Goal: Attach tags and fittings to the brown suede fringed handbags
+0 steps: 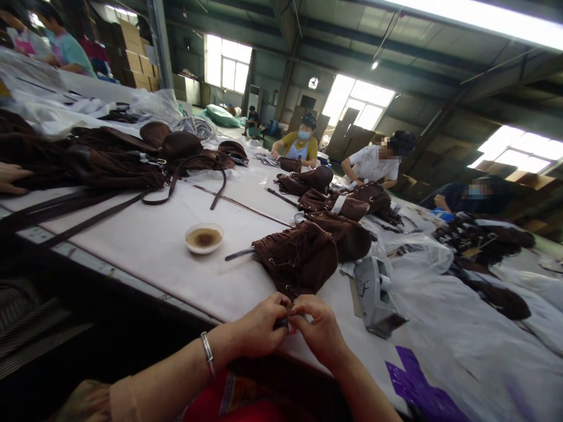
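Right at the table's near edge, my left hand [260, 326] and my right hand [317, 329] meet with fingertips pinched together. A short dark strap end [281, 323] shows in the left fingers; what the right fingertips pinch is too small to make out. Just beyond them lies a dark brown bag [299, 258] with gathered top, fringe and metal eyelets, its bottom corner close to my fingers. A dark strap tip [240, 254] sticks out of its left side. To the left of the bag stands a shallow white bowl [204, 249] with a brown stain inside.
A grey tape dispenser [378, 296] stands to the right, beside clear plastic sheeting [466, 328] and a purple piece [420, 384]. More brown bags [338, 231] lie beyond. Bags and straps [118, 155] pile up at left, near another person's hand [13, 177]. Several co-workers sit around the table.
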Motion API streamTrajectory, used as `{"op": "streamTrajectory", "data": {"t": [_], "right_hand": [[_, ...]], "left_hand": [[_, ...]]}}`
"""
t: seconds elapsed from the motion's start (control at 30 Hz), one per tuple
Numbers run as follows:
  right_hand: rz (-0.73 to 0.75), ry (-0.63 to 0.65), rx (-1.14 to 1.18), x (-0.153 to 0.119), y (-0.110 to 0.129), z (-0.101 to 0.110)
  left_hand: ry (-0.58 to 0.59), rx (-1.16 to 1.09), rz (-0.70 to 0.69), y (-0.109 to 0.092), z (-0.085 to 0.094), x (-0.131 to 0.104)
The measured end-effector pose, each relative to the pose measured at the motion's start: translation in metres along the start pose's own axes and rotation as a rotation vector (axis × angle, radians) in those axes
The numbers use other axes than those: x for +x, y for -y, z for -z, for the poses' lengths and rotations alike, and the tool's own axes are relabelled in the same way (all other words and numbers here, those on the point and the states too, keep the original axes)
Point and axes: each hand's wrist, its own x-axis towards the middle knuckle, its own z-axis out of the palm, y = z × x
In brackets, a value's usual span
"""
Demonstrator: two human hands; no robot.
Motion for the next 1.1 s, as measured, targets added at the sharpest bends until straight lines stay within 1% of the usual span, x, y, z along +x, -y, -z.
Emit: {"op": "streamTrajectory", "data": {"t": [0.07,0.1,0.2,0.27,0.37,0.43,0.5,0.57,0.63,0.77,0.83,1.0,1.03,1.1], "right_hand": [[-0.084,-0.050,0.032,-0.002,-0.004,-0.005],[-0.112,-0.075,0.051,-0.003,-0.006,-0.007],[-0.149,-0.123,0.086,-0.005,-0.011,-0.012],[-0.155,-0.095,0.083,-0.005,-0.010,-0.011],[-0.130,0.027,0.075,0.000,-0.002,0.000],[-0.085,0.110,0.021,0.006,0.008,0.011],[0.004,0.205,-0.116,0.014,0.018,0.020],[0.100,0.287,-0.277,0.022,0.026,0.026],[0.171,0.326,-0.400,0.028,0.031,0.028],[0.297,0.326,-0.619,0.033,0.031,0.022],[0.345,0.293,-0.701,0.030,0.028,0.017],[0.451,0.161,-0.798,0.011,0.015,0.004],[0.460,0.150,-0.805,0.008,0.014,0.003],[0.465,0.166,-0.799,0.002,0.013,0.004]], "left_hand": [[-0.020,-0.018,0.035,0.001,-0.002,-0.003],[-0.047,-0.025,0.061,0.002,-0.005,-0.003],[-0.139,-0.028,0.131,0.009,-0.014,-0.004],[-0.175,-0.040,0.153,0.014,-0.020,-0.003],[-0.199,-0.063,0.166,0.018,-0.024,-0.001],[-0.199,-0.065,0.172,0.017,-0.024,0.000],[-0.194,-0.063,0.159,0.015,-0.023,0.001],[-0.195,-0.059,0.145,0.013,-0.021,0.001],[-0.189,-0.043,0.148,0.013,-0.020,0.001],[-0.191,-0.022,0.177,0.015,-0.020,-0.001],[-0.208,-0.024,0.191,0.016,-0.021,-0.002],[-0.233,-0.029,0.227,0.015,-0.022,0.000],[-0.225,-0.034,0.231,0.015,-0.022,0.001],[-0.203,-0.040,0.240,0.014,-0.021,0.002]]}}
